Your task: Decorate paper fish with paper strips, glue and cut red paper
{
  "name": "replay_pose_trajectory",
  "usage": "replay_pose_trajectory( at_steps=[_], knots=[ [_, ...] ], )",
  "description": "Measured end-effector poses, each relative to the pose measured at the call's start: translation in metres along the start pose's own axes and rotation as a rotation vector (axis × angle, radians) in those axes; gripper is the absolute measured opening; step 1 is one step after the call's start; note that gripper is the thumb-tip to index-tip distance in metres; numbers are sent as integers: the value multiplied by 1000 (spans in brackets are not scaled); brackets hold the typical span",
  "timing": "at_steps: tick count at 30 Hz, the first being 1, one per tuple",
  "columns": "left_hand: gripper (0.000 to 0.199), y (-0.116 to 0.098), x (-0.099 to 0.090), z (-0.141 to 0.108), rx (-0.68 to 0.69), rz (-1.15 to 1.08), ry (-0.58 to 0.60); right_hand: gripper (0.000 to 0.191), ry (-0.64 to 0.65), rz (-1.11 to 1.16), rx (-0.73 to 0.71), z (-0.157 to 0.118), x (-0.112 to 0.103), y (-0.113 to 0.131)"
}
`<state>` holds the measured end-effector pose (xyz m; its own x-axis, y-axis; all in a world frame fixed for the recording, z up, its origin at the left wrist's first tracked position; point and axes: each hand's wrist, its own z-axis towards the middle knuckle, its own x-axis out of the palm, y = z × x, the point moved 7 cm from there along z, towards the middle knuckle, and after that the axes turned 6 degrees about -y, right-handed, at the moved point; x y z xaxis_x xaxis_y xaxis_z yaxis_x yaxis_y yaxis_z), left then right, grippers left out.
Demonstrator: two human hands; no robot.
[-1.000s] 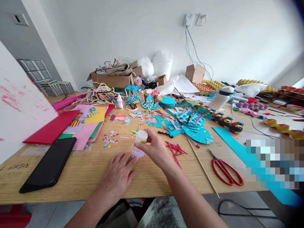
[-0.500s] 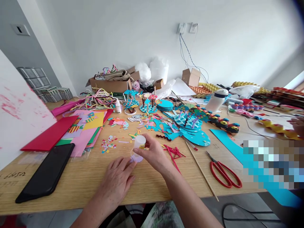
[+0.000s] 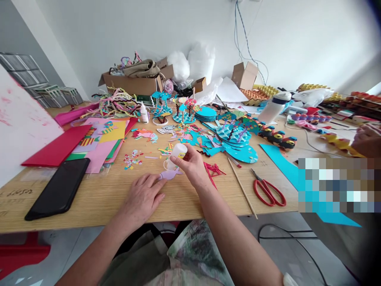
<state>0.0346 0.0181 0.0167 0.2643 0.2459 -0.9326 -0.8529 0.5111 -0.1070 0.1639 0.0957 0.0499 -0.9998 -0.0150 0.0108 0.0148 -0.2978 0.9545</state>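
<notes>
My right hand [image 3: 192, 162] is wrapped round a small white glue bottle [image 3: 179, 150] with a yellow label, its base up and its nozzle end pointing down. Below the bottle lies a purple paper fish cut-out [image 3: 169, 174] on the wooden table. My left hand [image 3: 143, 194] rests flat on the table with its fingers stretched out, and its fingertips touch the fish's left end. A loop on the bottle's lower end shows beside the fish. Tiny confetti-like paper bits [image 3: 133, 159] lie just beyond my left hand.
Red-handled scissors [image 3: 269, 192] and a thin wooden stick [image 3: 242, 188] lie to the right. A black phone [image 3: 58, 188] and coloured paper sheets [image 3: 101, 153] are at left. Blue paper discs [image 3: 240, 152] and a second glue bottle [image 3: 144, 114] stand farther back. Another person's hand [image 3: 367, 139] is at far right.
The view has tipped downward, so the table sits higher. The bottle now leans more, and more of the purple fish shows beneath it. My left hand stays at the fish's end.
</notes>
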Motion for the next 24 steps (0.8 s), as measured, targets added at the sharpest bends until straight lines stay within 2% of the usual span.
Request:
replay_pose_trajectory(
  at_steps=[16,24],
  knots=[
    [36,2,1,-1,-15,-25,-47,27,-9,-132,-36,-3,2,-3],
    [36,1,1,-2,-21,-23,-63,26,18,-155,-36,-5,4,4]
  ],
)
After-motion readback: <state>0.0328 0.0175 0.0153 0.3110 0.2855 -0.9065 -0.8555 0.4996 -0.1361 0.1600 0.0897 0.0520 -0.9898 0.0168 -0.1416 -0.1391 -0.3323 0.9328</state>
